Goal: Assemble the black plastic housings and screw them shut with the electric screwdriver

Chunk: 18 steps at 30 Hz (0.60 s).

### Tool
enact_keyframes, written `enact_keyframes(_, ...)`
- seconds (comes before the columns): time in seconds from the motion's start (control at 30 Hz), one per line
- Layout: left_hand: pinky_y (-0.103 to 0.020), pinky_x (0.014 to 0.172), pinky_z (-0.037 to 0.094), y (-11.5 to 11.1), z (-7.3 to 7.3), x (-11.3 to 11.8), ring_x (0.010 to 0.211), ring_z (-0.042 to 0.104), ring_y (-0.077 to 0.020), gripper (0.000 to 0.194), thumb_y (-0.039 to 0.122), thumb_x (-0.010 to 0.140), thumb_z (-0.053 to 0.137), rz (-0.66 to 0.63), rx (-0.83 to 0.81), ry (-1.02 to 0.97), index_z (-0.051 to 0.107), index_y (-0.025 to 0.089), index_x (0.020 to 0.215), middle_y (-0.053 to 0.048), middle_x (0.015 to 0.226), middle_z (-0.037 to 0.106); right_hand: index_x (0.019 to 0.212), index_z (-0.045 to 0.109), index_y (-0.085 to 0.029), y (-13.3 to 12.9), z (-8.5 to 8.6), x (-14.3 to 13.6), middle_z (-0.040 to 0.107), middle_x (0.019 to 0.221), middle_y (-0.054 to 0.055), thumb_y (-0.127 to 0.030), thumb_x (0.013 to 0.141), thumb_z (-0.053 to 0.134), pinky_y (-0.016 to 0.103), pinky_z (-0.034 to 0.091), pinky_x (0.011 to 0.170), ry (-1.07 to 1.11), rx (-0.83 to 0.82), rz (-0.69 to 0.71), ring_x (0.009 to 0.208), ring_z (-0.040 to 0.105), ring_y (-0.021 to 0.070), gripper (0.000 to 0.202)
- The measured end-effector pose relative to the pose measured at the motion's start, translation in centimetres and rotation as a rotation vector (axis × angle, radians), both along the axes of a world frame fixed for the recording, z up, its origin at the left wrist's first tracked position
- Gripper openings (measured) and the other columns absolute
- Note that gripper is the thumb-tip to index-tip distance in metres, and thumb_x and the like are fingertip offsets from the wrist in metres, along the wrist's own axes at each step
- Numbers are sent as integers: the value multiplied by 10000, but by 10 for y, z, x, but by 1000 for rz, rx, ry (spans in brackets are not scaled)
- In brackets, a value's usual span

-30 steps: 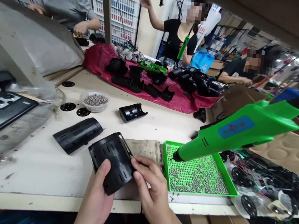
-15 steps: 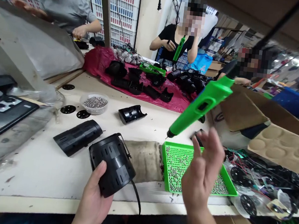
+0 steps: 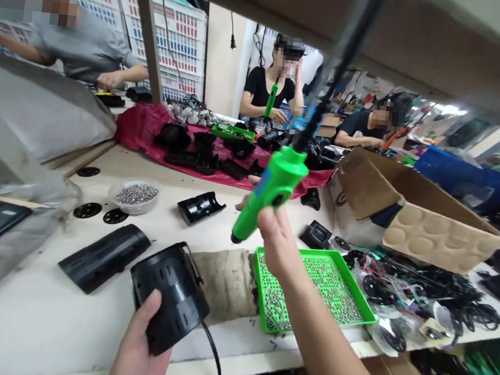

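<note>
Assembly workshop with a cluttered white bench. A green tray of loose screws sits near the bench's front edge. Above the tray is a green driver on a black cord. To the tray's left are a bowl of more small metal pieces and several black casings. Right of the tray lie tangled wires and loose discs. Beyond the tray are an open carton, three co-workers, a second driver hanging before one of them, and tall stacked crates.
</note>
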State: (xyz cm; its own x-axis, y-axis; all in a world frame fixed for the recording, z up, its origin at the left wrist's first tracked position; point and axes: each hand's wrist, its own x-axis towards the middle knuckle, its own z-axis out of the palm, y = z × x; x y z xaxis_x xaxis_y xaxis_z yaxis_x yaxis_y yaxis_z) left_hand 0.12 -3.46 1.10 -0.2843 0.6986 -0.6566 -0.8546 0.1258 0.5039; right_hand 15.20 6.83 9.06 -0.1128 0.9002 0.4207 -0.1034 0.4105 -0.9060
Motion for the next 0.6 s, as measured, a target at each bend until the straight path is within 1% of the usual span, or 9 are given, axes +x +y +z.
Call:
enact_keyframes(0.03, -368, 1041, 458, 0, 0, 2, 1186, 605, -238, 365, 326, 825, 622, -3, 6, 22, 680, 289, 1184, 2, 1001, 772, 1125, 608, -247, -12, -3, 3, 635, 906, 24, -567, 756, 705, 409, 493, 854, 7, 26, -9, 882, 602, 212, 498)
enact_keyframes(0.07, -370, 1027, 471, 0, -1, 3, 1183, 606, -242, 377, 305, 806, 644, -7, 12, 44, 680, 284, 1181, 0, 997, 771, 1099, 616, -258, -22, -4, 5, 631, 841, 4, -487, 765, 731, 394, 504, 817, 48, 28, 3, 809, 602, 191, 421)
enact_keyframes(0.1, -365, 1003, 491, 0, -1, 4, 1181, 606, -249, 399, 299, 777, 677, -13, 22, 69, 680, 279, 1176, -2, 1001, 768, 1096, 617, -264, -32, -4, 6, 618, 766, -15, -449, 777, 727, 371, 515, 753, 128, 28, 17, 719, 591, 171, 386)
enact_keyframes(0.17, -331, 919, 540, -1, -3, 5, 1176, 604, -263, 474, 337, 697, 757, -30, 49, 128, 683, 271, 1160, -6, 1022, 759, 1120, 609, -260, -48, 0, 1, 566, 622, -45, -488, 801, 678, 313, 504, 581, 325, 49, 46, 536, 528, 137, 397)
enact_keyframes(0.23, -297, 835, 565, -1, -5, 6, 1177, 596, -273, 578, 393, 621, 815, -62, 79, 183, 674, 265, 1166, -9, 1054, 746, 1124, 607, -259, -60, 7, -7, 525, 555, -61, -570, 778, 656, 279, 474, 480, 475, 92, 68, 449, 474, 124, 468)
enact_keyframes(0.3, -287, 787, 568, -2, -7, 7, 1167, 593, -281, 662, 439, 577, 835, -81, 78, 221, 656, 249, 1186, -19, 1063, 734, 1079, 615, -268, -67, 13, -15, 498, 525, -71, -594, 755, 664, 268, 479, 459, 529, 106, 99, 425, 460, 121, 462)
enact_keyframes(0.37, -287, 756, 565, -1, -8, 8, 1127, 605, -282, 724, 478, 555, 839, -91, 63, 233, 638, 221, 1201, -36, 1056, 725, 1043, 614, -275, -70, 13, -22, 500, 518, -74, -591, 745, 684, 265, 494, 472, 540, 101, 135, 427, 471, 120, 439)
enact_keyframes(0.47, -273, 703, 553, 0, -8, 11, 999, 636, -250, 779, 481, 524, 855, -72, 80, 280, 617, 210, 1214, -39, 1011, 714, 1016, 611, -262, -68, 1, -29, 524, 528, -66, -602, 737, 700, 259, 492, 471, 517, 91, 166, 432, 489, 120, 448)
enact_keyframes(0.6, -265, 718, 536, 1, -6, 17, 895, 643, -198, 769, 411, 538, 868, -8, 134, 358, 594, 255, 1240, -10, 972, 702, 949, 606, -246, -62, -15, -32, 523, 530, -63, -628, 714, 712, 267, 509, 489, 489, 92, 166, 443, 495, 121, 461)
